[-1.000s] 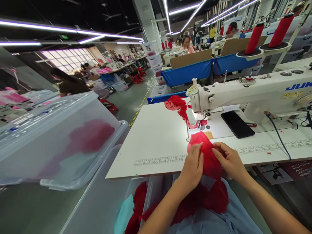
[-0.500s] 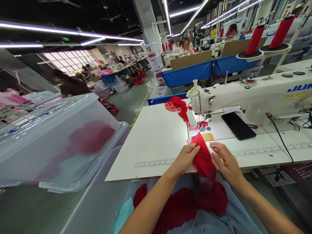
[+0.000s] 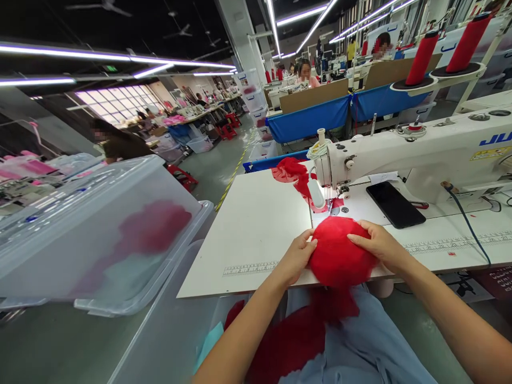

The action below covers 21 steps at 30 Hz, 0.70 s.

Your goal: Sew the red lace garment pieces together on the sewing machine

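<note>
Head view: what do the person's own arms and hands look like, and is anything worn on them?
The left hand and right hand are ungloved; no rings, watch or bracelet show. The left forearm and right forearm are sleeveless as far as visible. Nail detail is too small to tell.

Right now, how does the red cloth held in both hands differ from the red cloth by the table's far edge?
The held cloth spreads broad and rounded; the far cloth lies crumpled. The left fingers and right fingers grip the held cloth; no hand touches the far cloth. The held cloth is near the front of the table; the far cloth is at the back. Both are red.
</note>
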### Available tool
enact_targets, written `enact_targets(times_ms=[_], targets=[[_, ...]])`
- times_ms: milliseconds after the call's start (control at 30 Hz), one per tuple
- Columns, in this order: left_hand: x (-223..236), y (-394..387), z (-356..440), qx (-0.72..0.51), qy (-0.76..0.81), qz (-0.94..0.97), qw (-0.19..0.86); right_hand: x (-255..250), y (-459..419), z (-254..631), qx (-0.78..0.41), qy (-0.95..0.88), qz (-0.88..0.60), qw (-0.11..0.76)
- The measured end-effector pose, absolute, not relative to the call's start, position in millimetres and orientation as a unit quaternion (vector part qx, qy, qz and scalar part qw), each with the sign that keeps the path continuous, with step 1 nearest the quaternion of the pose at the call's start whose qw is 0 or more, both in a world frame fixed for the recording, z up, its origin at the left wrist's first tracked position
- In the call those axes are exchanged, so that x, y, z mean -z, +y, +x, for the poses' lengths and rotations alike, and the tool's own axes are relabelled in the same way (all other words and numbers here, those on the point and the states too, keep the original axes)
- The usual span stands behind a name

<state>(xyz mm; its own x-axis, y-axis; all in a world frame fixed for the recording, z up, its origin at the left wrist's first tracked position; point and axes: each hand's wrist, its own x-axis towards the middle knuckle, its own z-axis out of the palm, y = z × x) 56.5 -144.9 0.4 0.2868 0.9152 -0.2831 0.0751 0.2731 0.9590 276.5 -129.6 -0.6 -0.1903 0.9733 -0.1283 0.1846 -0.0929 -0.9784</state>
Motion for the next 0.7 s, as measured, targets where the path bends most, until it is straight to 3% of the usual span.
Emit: enact_targets(times_ms=[100, 167, 233, 267, 367, 433, 700], targets=[[2.5, -152.8, 58.9, -0.267, 0.55, 0.653, 0.446, 6.6, -134.5, 288.7, -0.32, -0.678, -0.589, 0.303], [-2.6, -155.3, 66.6, -0.253, 0.595, 0.711, 0.278, 10.7, -140.2, 288.5, -0.264, -0.7, -0.601, 0.28], [-9.3, -152.3, 77.8, -0.275, 0.592, 0.733, 0.189, 14.5, -146.1, 283.2, -0.22, -0.712, -0.611, 0.269], [-11.4, -148.5, 83.9, -0.288, 0.572, 0.739, 0.207, 16.5, -149.0, 279.3, -0.194, -0.719, -0.612, 0.265], [-7.9, -131.6, 99.3, -0.295, 0.522, 0.682, 0.418, 23.5, -156.9, 266.4, -0.124, -0.756, -0.593, 0.247], [1.5, -120.9, 104.0, -0.317, 0.526, 0.611, 0.5, 27.6, -161.2, 260.5, -0.105, -0.779, -0.573, 0.231], [22.3, -108.1, 94.6, -0.323, 0.497, 0.564, 0.574, 18.2, -147.4, 271.5, -0.228, -0.721, -0.571, 0.318]])
